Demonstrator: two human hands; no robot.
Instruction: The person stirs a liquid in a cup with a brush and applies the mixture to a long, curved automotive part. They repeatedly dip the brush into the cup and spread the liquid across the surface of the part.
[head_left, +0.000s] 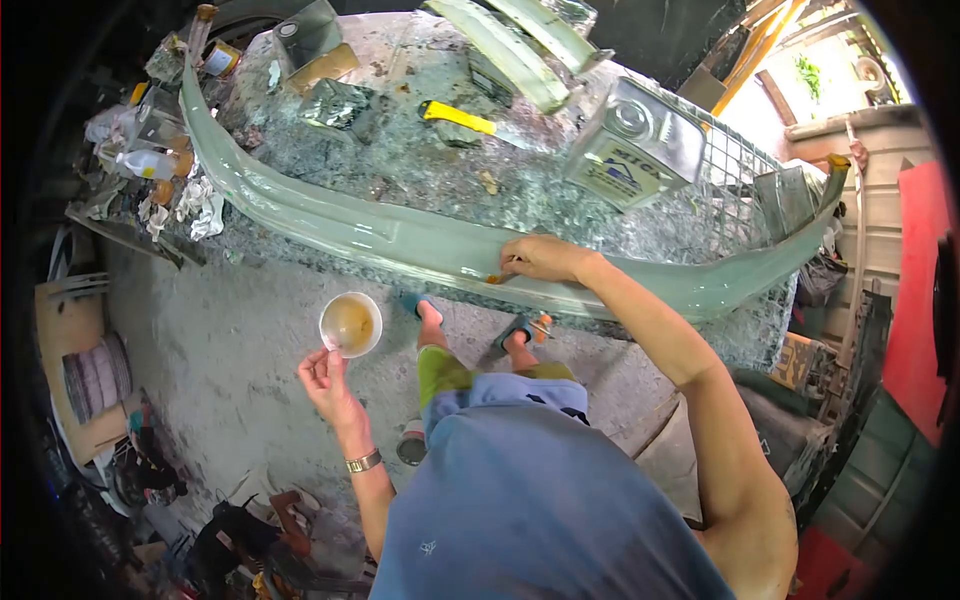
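A white cup (351, 324) with some amber liquid inside is held out over the floor by my left hand (327, 380), its thumb and fingers closed on the rim. A long curved, pale green translucent piece (440, 248) lies along the near edge of the cluttered table. On its middle part rests my right hand (540, 258), fingers bent together at the surface. Beside those fingertips is a small orange-brown spot or bit (493, 279); what the fingers hold, if anything, is too small to make out.
On the stained table (400, 170) lie a yellow-handled scraper (457, 117), a metal can (637, 140) and more green pieces (510, 45). Bottles and crumpled paper (203, 207) crowd its left end. A small can (411, 443) stands on the floor near my legs.
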